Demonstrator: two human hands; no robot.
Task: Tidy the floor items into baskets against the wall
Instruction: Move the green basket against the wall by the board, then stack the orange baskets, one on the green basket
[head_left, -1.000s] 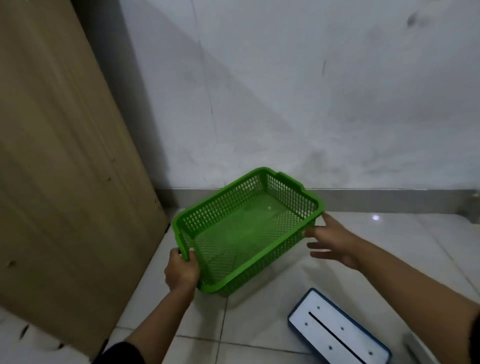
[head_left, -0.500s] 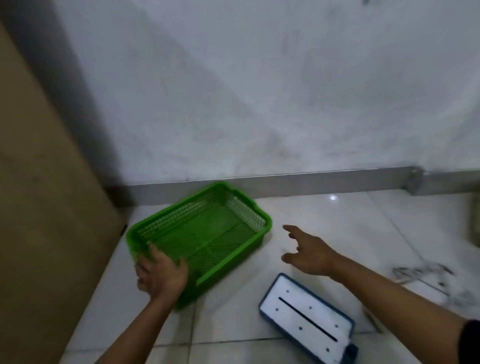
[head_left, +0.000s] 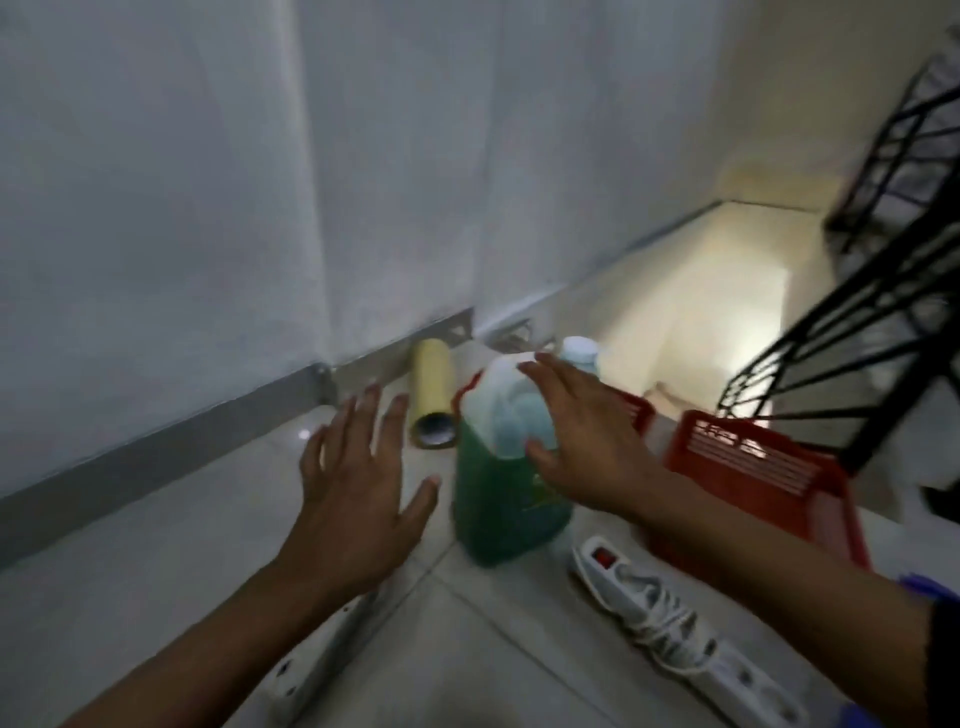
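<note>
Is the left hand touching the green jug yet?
Apart. The head view shows bare floor tile between the left hand, open with fingers spread, and the green jug; its thumb tip stops short of the jug's side.

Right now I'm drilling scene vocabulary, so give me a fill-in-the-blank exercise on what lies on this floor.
1. The liquid in the jug is ____.
2. The basket right of the jug is ____.
3. The yellow roll lies on its side next to the ____.
4. Both hands, left hand and right hand, are ____ and hold nothing.

Missing words: green; red; wall; open
</note>
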